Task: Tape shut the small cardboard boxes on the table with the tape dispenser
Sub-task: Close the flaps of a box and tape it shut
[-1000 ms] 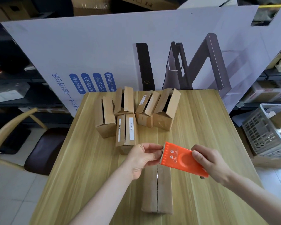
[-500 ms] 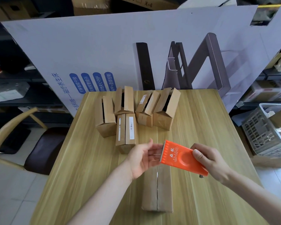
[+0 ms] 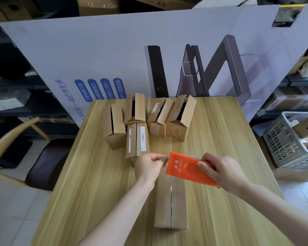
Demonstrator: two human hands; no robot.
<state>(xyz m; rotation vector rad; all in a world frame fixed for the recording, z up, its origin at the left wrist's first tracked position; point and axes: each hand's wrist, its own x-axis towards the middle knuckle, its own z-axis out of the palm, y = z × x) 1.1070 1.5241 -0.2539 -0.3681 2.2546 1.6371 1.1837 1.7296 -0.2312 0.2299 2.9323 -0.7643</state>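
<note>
My right hand [image 3: 222,171] grips the orange tape dispenser [image 3: 183,169], tilted above the far end of a closed cardboard box [image 3: 171,203] lying lengthwise in front of me. My left hand [image 3: 148,166] is at the dispenser's toothed edge, thumb and fingers pinched together as if on the clear tape's end; the tape itself is hard to see. A glossy strip runs along the box's centre seam. Farther back another closed box [image 3: 137,141] with white labels lies flat.
Several boxes with raised flaps [image 3: 115,126] [image 3: 180,119] stand in a cluster at the far middle of the wooden table [image 3: 89,174]. A large printed cardboard sheet [image 3: 114,55] rises behind. A chair [image 3: 43,160] is at left, a grey plastic crate [image 3: 290,142] at right.
My left hand's fingers spread open for a moment and have now pinched shut at the dispenser's edge. The dispenser shifted slightly left and tilted more upright.
</note>
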